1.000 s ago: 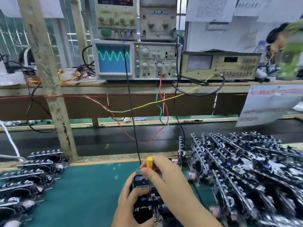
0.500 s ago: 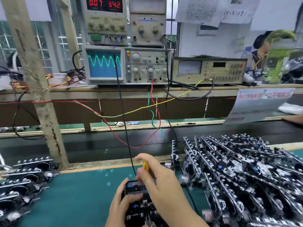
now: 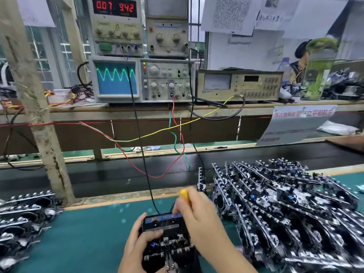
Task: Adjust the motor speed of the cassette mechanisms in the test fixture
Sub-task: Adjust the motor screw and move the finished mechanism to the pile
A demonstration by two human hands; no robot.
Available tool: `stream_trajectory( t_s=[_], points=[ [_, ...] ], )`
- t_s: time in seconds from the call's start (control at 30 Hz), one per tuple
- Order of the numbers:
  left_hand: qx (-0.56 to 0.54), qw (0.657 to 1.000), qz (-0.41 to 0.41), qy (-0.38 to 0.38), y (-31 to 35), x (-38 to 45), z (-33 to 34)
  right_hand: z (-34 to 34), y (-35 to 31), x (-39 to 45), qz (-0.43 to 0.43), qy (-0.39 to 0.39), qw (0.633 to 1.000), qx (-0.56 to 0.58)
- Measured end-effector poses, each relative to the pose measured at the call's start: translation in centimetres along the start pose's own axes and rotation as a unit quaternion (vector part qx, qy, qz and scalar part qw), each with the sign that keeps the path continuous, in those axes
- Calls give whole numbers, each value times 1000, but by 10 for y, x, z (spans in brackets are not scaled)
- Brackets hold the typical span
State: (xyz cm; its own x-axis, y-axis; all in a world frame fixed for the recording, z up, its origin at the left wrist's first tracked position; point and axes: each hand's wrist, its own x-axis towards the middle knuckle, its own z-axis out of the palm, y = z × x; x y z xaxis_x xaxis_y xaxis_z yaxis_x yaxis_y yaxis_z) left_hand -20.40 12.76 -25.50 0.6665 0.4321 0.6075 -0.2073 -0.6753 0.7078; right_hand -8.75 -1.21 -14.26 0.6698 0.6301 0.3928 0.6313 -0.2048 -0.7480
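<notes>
The left hand point(image 3: 137, 241) is gripping the near left side of the cassette mechanism point(image 3: 167, 233), fingers curled round its edge and thumb lying across its top, while the mechanism is sitting in the test fixture point(image 3: 173, 259) on the green tabletop point(image 3: 88, 229) directly under both hands. The right hand point(image 3: 199, 217) is reaching over the far right corner of the mechanism and pinching a yellow-handled screwdriver point(image 3: 184, 195), whose handle is sticking up above the knuckles; its tip is hidden behind the fingers. A black cable point(image 3: 137, 125) is running from the far edge of the mechanism up to the oscilloscope point(image 3: 141, 79) well beyond the hands, where a green sine wave is showing on the blue screen. Above it, a power supply point(image 3: 115, 26) is displaying red digits. To the right of the right hand, a large heap of cassette mechanisms point(image 3: 285, 209) is lying, its nearest pieces just beside the wrist. To the left of the left hand, well apart, a smaller pile of mechanisms point(image 3: 23, 217) is resting. A grey meter unit point(image 3: 238, 85) is standing on the shelf beyond the right hand.
</notes>
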Motion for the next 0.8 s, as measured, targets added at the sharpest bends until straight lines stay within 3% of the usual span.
stream_trajectory(
  t_s=[0.03, 0.1, 0.27, 0.43, 0.8],
  points=[
    [13, 1000, -4, -5, -6, 2, 0, 1, 10, -2, 16, -18, 994, -104],
    [4, 999, -24, -42, -8, 6, -3, 7, 26, -10, 51, -45, 985, -160],
    [31, 999, -22, -15, 3, 5, -1, 11, 37, -27, 60, -41, 995, -66],
    [22, 997, -65, -22, 13, 0, -1, 1, 30, -38, 67, -99, 993, 10],
    [13, 997, -76, -32, 13, -1, 1, 2, 29, -47, 93, -94, 991, 26]
  ],
)
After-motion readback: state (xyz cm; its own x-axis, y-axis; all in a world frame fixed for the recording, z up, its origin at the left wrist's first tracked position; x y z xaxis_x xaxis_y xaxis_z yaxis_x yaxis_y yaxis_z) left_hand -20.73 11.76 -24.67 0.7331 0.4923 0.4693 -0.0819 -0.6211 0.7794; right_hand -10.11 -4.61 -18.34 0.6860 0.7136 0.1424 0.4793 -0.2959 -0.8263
